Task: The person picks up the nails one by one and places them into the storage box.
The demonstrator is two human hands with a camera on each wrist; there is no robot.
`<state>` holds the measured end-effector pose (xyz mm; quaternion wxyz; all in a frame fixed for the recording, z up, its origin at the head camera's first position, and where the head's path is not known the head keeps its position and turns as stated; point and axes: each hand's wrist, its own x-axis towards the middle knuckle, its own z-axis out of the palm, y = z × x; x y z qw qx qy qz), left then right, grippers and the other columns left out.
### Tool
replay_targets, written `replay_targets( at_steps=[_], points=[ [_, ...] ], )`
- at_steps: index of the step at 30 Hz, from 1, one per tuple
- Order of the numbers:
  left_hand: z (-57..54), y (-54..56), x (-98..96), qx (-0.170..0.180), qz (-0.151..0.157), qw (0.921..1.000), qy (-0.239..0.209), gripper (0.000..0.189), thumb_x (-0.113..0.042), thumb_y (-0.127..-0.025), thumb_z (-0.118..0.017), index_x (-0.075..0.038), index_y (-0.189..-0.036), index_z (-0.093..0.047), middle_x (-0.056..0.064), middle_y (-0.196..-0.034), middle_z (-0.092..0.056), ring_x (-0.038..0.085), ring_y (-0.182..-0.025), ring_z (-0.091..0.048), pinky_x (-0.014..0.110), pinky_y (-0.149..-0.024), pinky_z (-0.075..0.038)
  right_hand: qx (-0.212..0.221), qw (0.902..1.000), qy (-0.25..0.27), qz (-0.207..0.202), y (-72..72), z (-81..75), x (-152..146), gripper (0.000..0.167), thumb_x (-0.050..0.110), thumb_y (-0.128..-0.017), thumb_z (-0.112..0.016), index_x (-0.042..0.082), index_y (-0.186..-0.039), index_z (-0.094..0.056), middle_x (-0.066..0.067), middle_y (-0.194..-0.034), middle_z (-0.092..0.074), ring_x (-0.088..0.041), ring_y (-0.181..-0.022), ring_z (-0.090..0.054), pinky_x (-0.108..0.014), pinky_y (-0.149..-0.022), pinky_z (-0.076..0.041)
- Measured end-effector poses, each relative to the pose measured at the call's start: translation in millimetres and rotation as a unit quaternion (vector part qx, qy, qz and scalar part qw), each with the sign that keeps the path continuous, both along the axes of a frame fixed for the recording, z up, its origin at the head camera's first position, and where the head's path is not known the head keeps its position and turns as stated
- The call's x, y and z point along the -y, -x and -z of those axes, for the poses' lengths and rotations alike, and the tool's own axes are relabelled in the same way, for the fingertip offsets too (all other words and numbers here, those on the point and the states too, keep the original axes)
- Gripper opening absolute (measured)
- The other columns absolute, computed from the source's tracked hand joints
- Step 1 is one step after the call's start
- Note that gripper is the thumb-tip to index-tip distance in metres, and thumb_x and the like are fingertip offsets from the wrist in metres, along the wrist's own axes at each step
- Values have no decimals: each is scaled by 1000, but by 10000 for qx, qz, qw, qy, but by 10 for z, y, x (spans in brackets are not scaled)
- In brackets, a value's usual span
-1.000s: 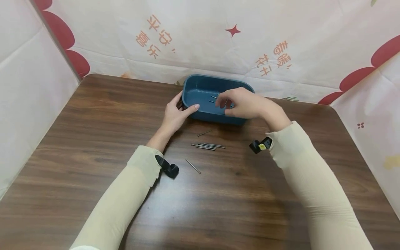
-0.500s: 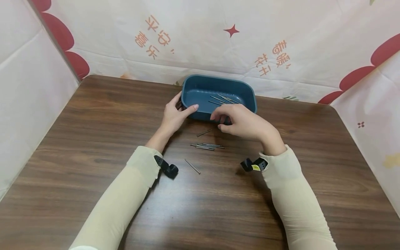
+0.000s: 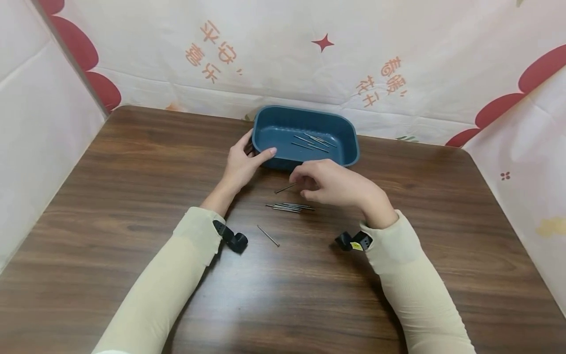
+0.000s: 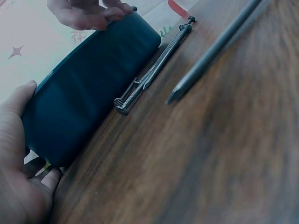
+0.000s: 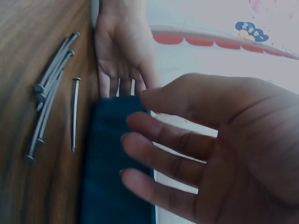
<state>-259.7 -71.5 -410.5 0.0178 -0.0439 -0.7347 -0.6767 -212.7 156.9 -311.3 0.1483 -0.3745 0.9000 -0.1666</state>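
A dark blue plastic box (image 3: 283, 120) stands at the back of the table with several nails (image 3: 311, 141) lying inside. My left hand (image 3: 239, 167) holds its left end, thumb over the rim and fingers against the outside. My right hand (image 3: 333, 183) hovers just in front of the box, its loosely bent fingers holding nothing in the right wrist view. Beside those fingertips lies a single nail (image 3: 285, 188). A small bunch of nails (image 3: 287, 208) rests closer to me. Another loose nail (image 3: 268, 236) lies slantwise nearest to me; the left wrist view shows its pointed end.
The brown wood-grain table (image 3: 283, 305) carries everything. A pale printed cloth (image 3: 283, 59) hangs directly behind the box, with white cloth walls at both sides. Each sleeve cuff bears a small black camera (image 3: 234, 241).
My right hand has come out from over the box, toward me and slightly left, down beside the single nail. The nails in the box are now uncovered. My left hand keeps its hold.
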Motion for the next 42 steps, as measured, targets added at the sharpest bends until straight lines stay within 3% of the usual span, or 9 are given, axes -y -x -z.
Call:
replay_targets(
  at_steps=[8, 13, 20, 23, 35, 42],
  points=[
    [-6, 16, 48, 71, 47, 10000, -36, 81, -30, -92, -75, -16, -159, -33, 11, -161, -40, 27, -148, -41, 43, -123, -36, 103, 9994, -340, -14, -22, 90, 137, 23, 5, -91, -68, 12, -113, -71, -3, -99, -67, -17, -87, -58, -33, -77, -51],
    [22, 35, 49, 89, 41, 10000, 7, 81, -29, -92, -75, -15, -159, -32, 11, -162, -40, 27, -149, -41, 42, -123, -35, 192, 9987, -471, -79, -23, 166, 199, 23, 4, -90, -69, 13, -111, -72, -1, -98, -69, -15, -85, -60, -32, -77, -53],
    [-272, -182, 29, 108, 81, 9999, -27, 79, -22, -93, -72, -6, -158, -32, 20, -161, -38, 34, -149, -39, 45, -122, -35, 120, 9972, -717, -159, -32, 251, 255, 27, 3, -86, -70, 14, -110, -73, 0, -92, -68, -13, -82, -60, -31, -74, -53],
    [-293, -193, 23, 138, 96, 9999, -42, 79, -22, -93, -73, -6, -158, -32, 20, -161, -38, 34, -149, -39, 45, -122, -35, 100, 9960, -883, -105, -37, 276, 262, 30, 2, -84, -71, 14, -112, -73, 0, -92, -68, -14, -83, -59, -31, -75, -53],
    [-283, -177, 2, 175, 99, 9998, -81, 80, -22, -92, -74, -5, -158, -32, 20, -161, -38, 35, -149, -39, 44, -122, -36, 27, 9946, -1036, -23, -36, 332, 270, 29, 0, -83, -73, 13, -110, -71, -1, -93, -67, -15, -84, -59, -33, -77, -53],
    [-60, -24, 2, 157, 74, 9997, -156, 82, -26, -91, -76, -14, -159, -33, 12, -162, -39, 27, -149, -41, 41, -122, -36, 92, 9943, -1058, 31, -20, 356, 281, 27, 0, -82, -74, 13, -106, -69, -1, -88, -65, -15, -80, -57, -31, -73, -50]
  ],
)
